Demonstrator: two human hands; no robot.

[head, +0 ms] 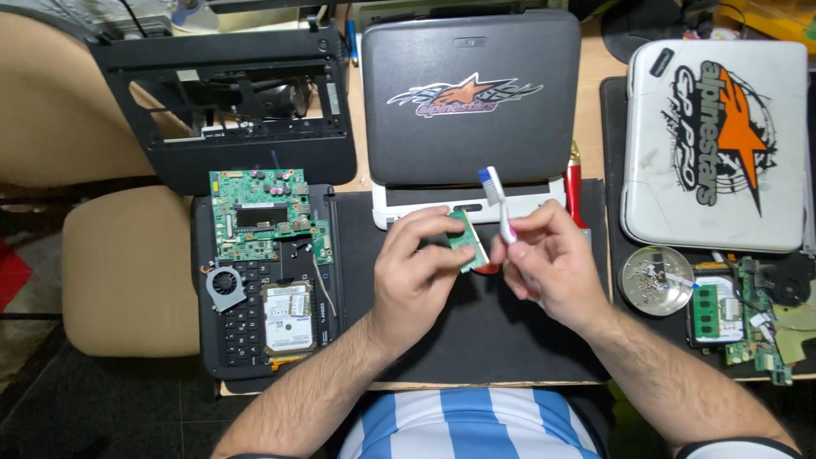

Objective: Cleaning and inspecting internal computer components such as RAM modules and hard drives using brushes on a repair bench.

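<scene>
Between two hands [416,272] [548,263]: one toothbrush [497,200], one memory module [469,240].

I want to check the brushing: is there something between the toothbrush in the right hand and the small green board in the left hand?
Nothing visible stands between them. The left hand pinches the small green board over the black mat, and the right hand holds the toothbrush just beside it, bristles up, with only open air in the gap.
</scene>
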